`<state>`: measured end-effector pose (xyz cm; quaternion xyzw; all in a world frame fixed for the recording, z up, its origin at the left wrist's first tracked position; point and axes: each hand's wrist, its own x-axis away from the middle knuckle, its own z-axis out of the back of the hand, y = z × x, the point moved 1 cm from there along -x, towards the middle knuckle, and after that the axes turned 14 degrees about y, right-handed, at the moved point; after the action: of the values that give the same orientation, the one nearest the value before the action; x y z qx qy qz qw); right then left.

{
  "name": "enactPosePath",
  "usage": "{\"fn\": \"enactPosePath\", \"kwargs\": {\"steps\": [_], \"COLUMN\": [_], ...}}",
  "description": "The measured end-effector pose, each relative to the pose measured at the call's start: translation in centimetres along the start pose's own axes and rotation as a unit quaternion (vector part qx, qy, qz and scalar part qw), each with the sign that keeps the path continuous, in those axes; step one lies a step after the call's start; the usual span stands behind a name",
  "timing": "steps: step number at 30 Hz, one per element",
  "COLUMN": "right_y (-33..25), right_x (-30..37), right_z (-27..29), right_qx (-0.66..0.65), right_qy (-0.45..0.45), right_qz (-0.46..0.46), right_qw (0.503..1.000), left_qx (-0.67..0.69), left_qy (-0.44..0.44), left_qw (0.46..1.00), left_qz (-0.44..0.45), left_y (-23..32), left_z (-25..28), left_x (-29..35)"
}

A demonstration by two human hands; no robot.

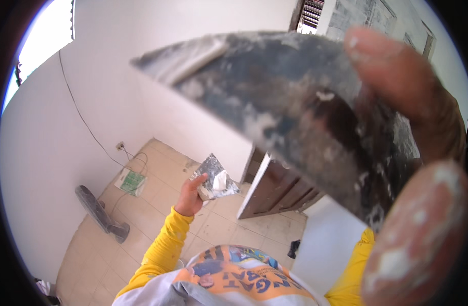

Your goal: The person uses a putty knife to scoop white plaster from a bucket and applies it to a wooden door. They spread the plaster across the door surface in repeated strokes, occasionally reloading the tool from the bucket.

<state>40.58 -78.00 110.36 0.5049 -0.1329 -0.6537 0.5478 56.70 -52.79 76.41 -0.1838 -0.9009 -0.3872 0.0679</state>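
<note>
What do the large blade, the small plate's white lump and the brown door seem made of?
Blade: likely steel, dark with reflective patches under white smears. White lump: perhaps soft putty, matte and smeared. Door: probably wood, dark brown, panelled; gloss unclear.

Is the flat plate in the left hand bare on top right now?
No, the plate held in the left hand has a white lump on its surface and whitish smears around it.

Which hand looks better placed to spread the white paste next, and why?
Probably the right hand: it is raised high, gripping a scraper with white paste near its pointed corner. The left hand is lower, holding another scraper with a white lump on it, so seems better suited to carrying.
</note>
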Motion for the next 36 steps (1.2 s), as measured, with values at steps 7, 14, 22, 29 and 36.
{"fn": "enactPosePath", "kwargs": {"steps": [7,14,22,29,36], "right_y": [7.3,9.4,-4.9,-10.9,-13.9], "right_x": [10.1,20.6,30.4,22.4,19.4], "right_z": [2.9,6.5,-7.1,-14.6,-22.9], "right_qx": [0.092,0.028,-0.153,-0.110,-0.115], "right_qy": [0.027,0.095,0.073,0.046,0.152], "right_qz": [-0.060,-0.218,-0.531,-0.517,-0.588], "right_qw": [0.994,0.971,0.831,0.848,0.786], "left_qx": [-0.008,-0.221,-0.488,-0.392,-0.479], "left_qy": [0.018,-0.026,-0.017,-0.037,-0.101], "left_qw": [1.000,0.915,0.524,0.769,0.711], "left_qz": [-0.011,-0.337,-0.698,-0.504,-0.504], "left_y": [-3.7,-11.5,-9.4,-3.1,4.1], "left_z": [-8.0,-17.6,-19.7,-16.8,-20.3], "left_x": [-9.5,-9.8,-8.9,-4.2,-6.6]}}
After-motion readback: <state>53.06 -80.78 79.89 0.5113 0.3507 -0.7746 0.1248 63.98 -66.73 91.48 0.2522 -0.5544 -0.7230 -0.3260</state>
